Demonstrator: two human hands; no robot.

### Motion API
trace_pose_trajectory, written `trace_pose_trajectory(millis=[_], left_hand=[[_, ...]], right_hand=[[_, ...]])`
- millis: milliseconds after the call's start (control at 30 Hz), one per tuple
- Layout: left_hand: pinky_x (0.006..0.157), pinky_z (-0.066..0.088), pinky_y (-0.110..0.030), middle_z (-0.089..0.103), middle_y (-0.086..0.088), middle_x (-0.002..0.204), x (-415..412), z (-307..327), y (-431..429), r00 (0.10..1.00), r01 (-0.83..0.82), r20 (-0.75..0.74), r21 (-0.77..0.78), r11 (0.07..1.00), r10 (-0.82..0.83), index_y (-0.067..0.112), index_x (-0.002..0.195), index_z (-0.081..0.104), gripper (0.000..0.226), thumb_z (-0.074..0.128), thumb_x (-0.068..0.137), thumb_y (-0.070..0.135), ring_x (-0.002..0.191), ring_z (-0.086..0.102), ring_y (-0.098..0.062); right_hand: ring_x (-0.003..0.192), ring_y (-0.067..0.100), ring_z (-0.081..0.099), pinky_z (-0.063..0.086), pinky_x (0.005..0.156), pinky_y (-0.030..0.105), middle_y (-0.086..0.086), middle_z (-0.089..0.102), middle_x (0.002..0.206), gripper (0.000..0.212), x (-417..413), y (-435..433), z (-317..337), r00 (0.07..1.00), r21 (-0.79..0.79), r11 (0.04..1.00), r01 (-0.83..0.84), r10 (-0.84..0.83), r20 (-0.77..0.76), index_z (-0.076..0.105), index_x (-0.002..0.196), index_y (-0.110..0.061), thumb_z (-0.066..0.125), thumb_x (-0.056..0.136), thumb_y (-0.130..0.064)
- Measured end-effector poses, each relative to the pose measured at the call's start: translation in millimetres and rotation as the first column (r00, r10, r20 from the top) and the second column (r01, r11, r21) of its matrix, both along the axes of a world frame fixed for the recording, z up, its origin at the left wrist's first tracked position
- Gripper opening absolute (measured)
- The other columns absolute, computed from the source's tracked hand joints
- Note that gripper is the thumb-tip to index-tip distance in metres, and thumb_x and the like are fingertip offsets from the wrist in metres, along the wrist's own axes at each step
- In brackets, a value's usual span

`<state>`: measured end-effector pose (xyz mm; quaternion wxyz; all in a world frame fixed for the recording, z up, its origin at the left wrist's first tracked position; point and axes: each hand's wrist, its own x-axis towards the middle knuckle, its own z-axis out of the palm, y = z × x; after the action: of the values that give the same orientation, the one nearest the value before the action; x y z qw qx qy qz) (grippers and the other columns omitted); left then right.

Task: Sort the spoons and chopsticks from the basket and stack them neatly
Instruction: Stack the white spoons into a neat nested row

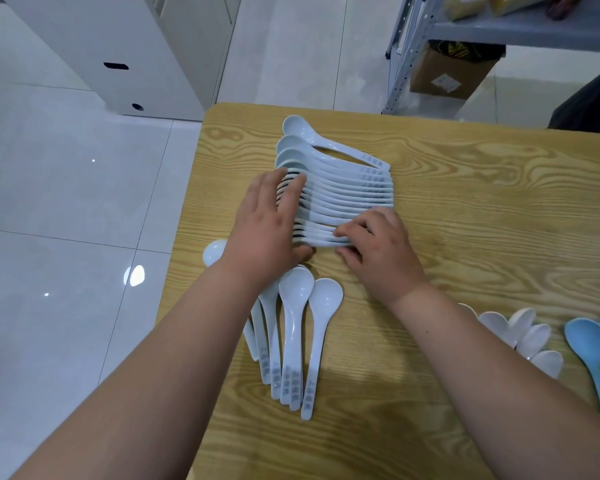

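Bright, even indoor light falls from overhead across the desk (pixel 465 209). Left of the desk, the glossy floor (pixel 66 202) throws back small white glare spots. A soft, faint shadow lies on the desk beneath the forearms. The wide lens bows the desk's far edge and tilts the shelf (pixel 499 32) beyond it. Everything is slightly soft; print on the spoons (pixel 293 341) is unreadable.

Mid-table: nested row of white spoons (pixel 343 188), overlapping, bowls left, grey-printed handles right, far few slightly spread. Just near of it: loose white spoons (pixel 295 327) fanned flat, bowls up and far, printed handles toward near edge. Near right: short white spoons (pixel 530 336) clustered; light-blue spoon (pixel 586 344) at right edge.
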<state>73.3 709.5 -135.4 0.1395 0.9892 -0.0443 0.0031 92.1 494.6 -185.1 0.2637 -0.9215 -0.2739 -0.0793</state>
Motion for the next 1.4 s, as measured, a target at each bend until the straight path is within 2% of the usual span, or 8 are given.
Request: trace_pose_trajectory(millis=[167, 433, 667, 733, 867, 1033, 1167, 1400], left_hand=[[0.124, 0.013, -0.051, 0.001, -0.017, 0.167, 18.4, -7.7, -2.4, 0.988, 0.111, -0.112, 0.062, 0.992, -0.104, 0.009, 0.159, 0.011, 0.115, 0.077, 0.076, 0.054, 0.154, -0.004, -0.036], [0.122, 0.005, -0.043, 0.009, -0.022, 0.165, 17.8, -16.1, 0.1, 0.989, 0.137, -0.062, 0.093, 0.986, -0.132, 0.002, 0.156, 0.024, 0.103, 0.073, 0.079, 0.051, 0.153, 0.0, -0.039], [0.122, 0.003, -0.042, 0.01, -0.023, 0.164, 17.7, -14.3, -0.9, 0.989, 0.138, -0.061, 0.081, 0.987, -0.133, 0.003, 0.157, 0.022, 0.099, 0.069, 0.082, 0.049, 0.153, 0.0, -0.04], [0.122, 0.003, -0.041, 0.01, -0.023, 0.164, 17.8, -13.5, -2.6, 0.99, 0.131, -0.054, 0.073, 0.989, -0.127, 0.005, 0.157, 0.023, 0.099, 0.069, 0.082, 0.048, 0.153, 0.0, -0.04], [0.123, 0.011, -0.047, 0.019, -0.026, 0.161, 17.9, -16.2, -4.8, 0.993, 0.115, -0.036, 0.069, 0.991, -0.113, 0.002, 0.154, 0.03, 0.096, 0.071, 0.078, 0.045, 0.151, 0.009, -0.043], [0.116, 0.027, -0.047, 0.036, -0.021, 0.151, 18.1, -13.1, -5.3, 0.997, 0.078, -0.002, 0.047, 0.996, -0.078, 0.003, 0.147, 0.04, 0.097, 0.078, 0.068, 0.046, 0.138, 0.029, -0.04], [0.112, 0.031, -0.051, 0.037, -0.022, 0.149, 17.1, -13.4, -8.6, 0.999, 0.04, -0.01, 0.002, 0.999, -0.04, 0.003, 0.142, 0.045, 0.098, 0.081, 0.061, 0.044, 0.134, 0.034, -0.044], [0.12, 0.014, -0.057, 0.013, -0.024, 0.162, 23.1, -18.0, -6.1, 0.995, 0.074, -0.059, -0.084, 0.994, -0.079, 0.003, 0.135, 0.045, 0.094, 0.081, 0.06, 0.046, 0.151, 0.0, -0.047]], right_hand=[[0.097, 0.031, 0.057, 0.049, 0.088, 0.049, 0.007, 0.06, 0.098, 0.027, 2.8, 5.4, 0.7, 0.998, 0.009, 0.999, 0.044, -0.044, -0.041, 0.071, 0.103, -0.013, 0.08, 0.08, -0.02], [0.106, 0.027, 0.057, 0.035, 0.098, 0.026, 0.008, 0.061, 0.11, 0.033, 35.5, 2.1, 25.5, 0.989, 0.081, 0.993, 0.082, -0.071, -0.126, 0.066, 0.112, -0.008, 0.052, 0.089, -0.027], [0.143, 0.033, 0.034, 0.027, 0.118, 0.039, 0.011, 0.041, 0.154, 0.049, 147.0, 48.6, 41.4, 0.894, -0.148, 0.985, 0.084, -0.14, -0.426, 0.04, 0.151, -0.015, 0.044, 0.104, -0.027], [0.137, 0.034, 0.039, 0.033, 0.113, 0.039, 0.012, 0.047, 0.148, 0.045, 163.7, 58.7, 41.0, 0.859, -0.23, 0.973, 0.012, -0.128, -0.496, 0.043, 0.149, -0.018, 0.042, 0.104, -0.027], [0.102, 0.02, 0.049, 0.036, 0.087, 0.027, -0.002, 0.05, 0.107, 0.034, 160.1, 61.7, 37.7, 0.846, -0.153, 0.988, -0.037, -0.051, -0.531, 0.063, 0.105, -0.036, 0.044, 0.097, -0.009], [0.097, 0.01, 0.053, 0.043, 0.093, 0.024, -0.007, 0.057, 0.106, 0.044, 135.5, 52.8, 38.9, 0.815, 0.025, 1.0, 0.017, 0.001, -0.579, 0.069, 0.124, -0.031, 0.05, 0.094, -0.006], [0.116, 0.015, 0.051, 0.039, 0.105, 0.03, -0.004, 0.057, 0.12, 0.04, 118.4, 42.9, 38.6, 0.841, 0.025, 0.998, -0.049, 0.055, -0.539, 0.062, 0.134, -0.03, 0.051, 0.098, -0.017], [0.141, 0.026, 0.026, 0.02, 0.117, 0.045, 0.003, 0.038, 0.147, 0.061, 92.4, 14.0, 24.2, 0.922, -0.333, 0.941, -0.064, -0.072, -0.38, 0.035, 0.152, -0.036, 0.042, 0.097, -0.061]])
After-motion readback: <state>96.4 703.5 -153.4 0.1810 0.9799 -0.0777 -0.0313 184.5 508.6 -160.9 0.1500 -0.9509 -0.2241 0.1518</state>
